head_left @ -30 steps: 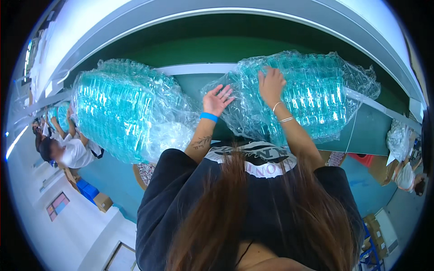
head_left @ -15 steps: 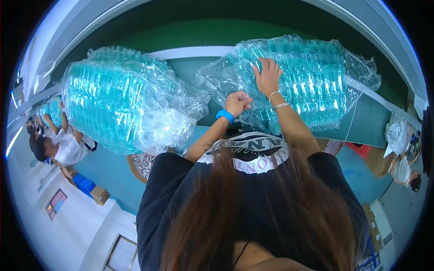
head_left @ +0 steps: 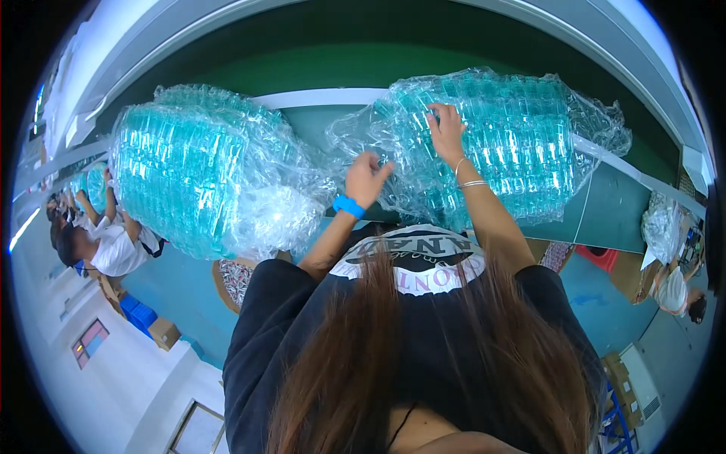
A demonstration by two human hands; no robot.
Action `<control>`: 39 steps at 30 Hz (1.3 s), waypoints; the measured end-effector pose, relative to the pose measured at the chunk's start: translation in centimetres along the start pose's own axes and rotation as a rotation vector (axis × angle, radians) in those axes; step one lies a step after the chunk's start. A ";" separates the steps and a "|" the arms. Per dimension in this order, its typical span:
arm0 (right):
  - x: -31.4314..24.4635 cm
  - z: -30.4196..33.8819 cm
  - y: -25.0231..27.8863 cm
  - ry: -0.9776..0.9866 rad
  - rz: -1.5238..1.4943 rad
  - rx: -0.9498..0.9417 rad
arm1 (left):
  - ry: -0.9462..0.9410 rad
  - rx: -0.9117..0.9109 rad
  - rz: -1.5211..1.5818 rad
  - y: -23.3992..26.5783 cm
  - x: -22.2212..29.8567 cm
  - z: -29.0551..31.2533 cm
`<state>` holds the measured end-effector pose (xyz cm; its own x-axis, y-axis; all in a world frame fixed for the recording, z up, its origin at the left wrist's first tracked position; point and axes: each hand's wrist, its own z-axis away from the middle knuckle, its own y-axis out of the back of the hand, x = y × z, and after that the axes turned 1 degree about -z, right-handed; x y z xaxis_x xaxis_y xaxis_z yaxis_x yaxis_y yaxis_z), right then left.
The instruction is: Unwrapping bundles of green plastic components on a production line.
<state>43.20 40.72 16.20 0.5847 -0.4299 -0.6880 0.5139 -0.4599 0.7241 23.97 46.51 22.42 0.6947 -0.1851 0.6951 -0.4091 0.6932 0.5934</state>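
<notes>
A clear plastic bag of stacked teal see-through plastic pieces (head_left: 522, 147) lies on the green table (head_left: 310, 117), right of centre. My right hand (head_left: 447, 135) rests on the bag's near-left part, fingers bent and a little apart, thumb out to the side. Over the bag's loose, crumpled film (head_left: 355, 136), my left hand (head_left: 367, 181) hovers with curled fingers and the thumb held away from them; nothing shows in its grip. To the left lies a second, similar bag of teal pieces (head_left: 178, 170), its bunched film (head_left: 280, 216) towards me. The exact kind of the pieces I cannot make out.
A white strip (head_left: 318, 97) runs across the table behind the bags. Below the near edge stand round containers of small pieces (head_left: 234, 280) and a red plastic item (head_left: 597, 258). Blue crates (head_left: 140, 314) and a person in white (head_left: 113, 250) are at left; another person (head_left: 669, 291) is at right.
My left hand has moved left, away from the right bag's pieces, and its thumb has parted from the fingers. My right hand has stayed on the bag, its fingers now more bent.
</notes>
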 end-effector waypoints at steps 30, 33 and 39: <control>-1.9 0.8 0.7 0.246 0.188 -0.069 | -0.723 -0.220 -0.725 -1.1 5.0 -17.4; -1.7 1.0 0.5 0.244 0.184 -0.056 | -0.730 -0.264 -0.783 -0.6 5.4 -17.9; -1.8 1.0 0.6 0.241 0.190 -0.045 | -0.735 -0.078 -0.486 -0.3 3.3 -21.0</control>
<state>41.87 40.45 17.81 0.8019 -0.3060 -0.5132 0.4055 -0.3521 0.8436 38.74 60.34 16.02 0.2143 -0.8539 0.4743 -0.1072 0.4621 0.8803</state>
